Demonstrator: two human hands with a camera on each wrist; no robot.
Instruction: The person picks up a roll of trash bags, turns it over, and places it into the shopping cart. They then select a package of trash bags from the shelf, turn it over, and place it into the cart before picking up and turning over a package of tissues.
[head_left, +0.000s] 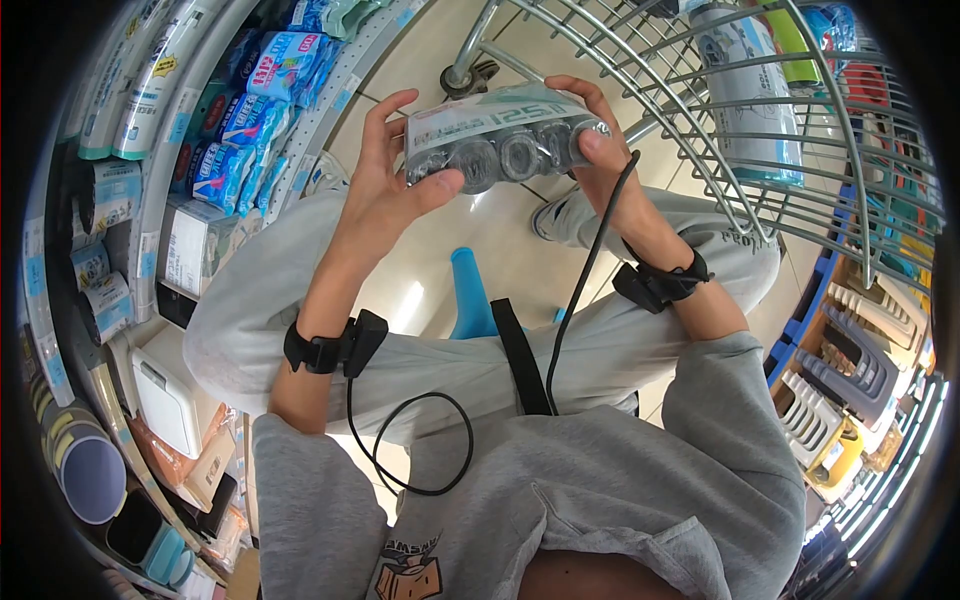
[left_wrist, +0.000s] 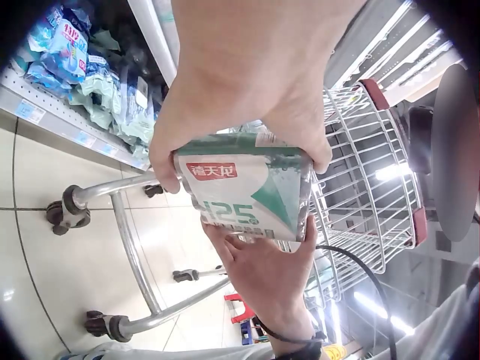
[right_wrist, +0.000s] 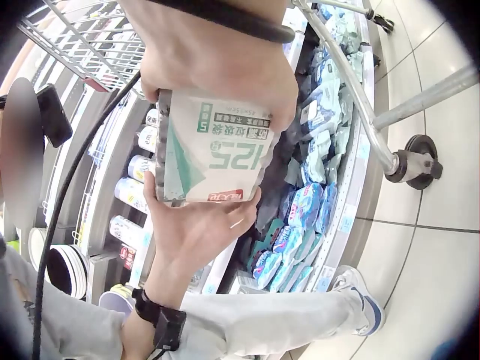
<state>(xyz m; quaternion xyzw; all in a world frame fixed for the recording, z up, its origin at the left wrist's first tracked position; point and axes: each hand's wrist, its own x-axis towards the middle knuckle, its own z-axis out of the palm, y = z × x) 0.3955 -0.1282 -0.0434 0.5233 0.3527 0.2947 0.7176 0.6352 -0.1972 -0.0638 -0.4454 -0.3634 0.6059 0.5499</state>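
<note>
Both hands hold a clear-wrapped pack of garbage bag rolls [head_left: 505, 130] in front of the body, above the knees. In the head view, roll ends show along its near side, under a white and green label. My left hand [head_left: 388, 200] grips the left end, its thumb against the near side. At the opposite end, my right hand [head_left: 607, 165] has its thumb over the near corner. The left wrist view shows the label face of the pack [left_wrist: 244, 184] between the two hands. From the right wrist, the pack [right_wrist: 214, 146] appears with its printing upside down.
A wire shopping cart [head_left: 740, 120] stands close at the right, holding a grey-white cylindrical package [head_left: 745, 95]. Shelves on the left carry blue packets [head_left: 250, 120] and boxes. A blue stool [head_left: 468, 295] is beneath the person. Cables hang from both wrist cameras.
</note>
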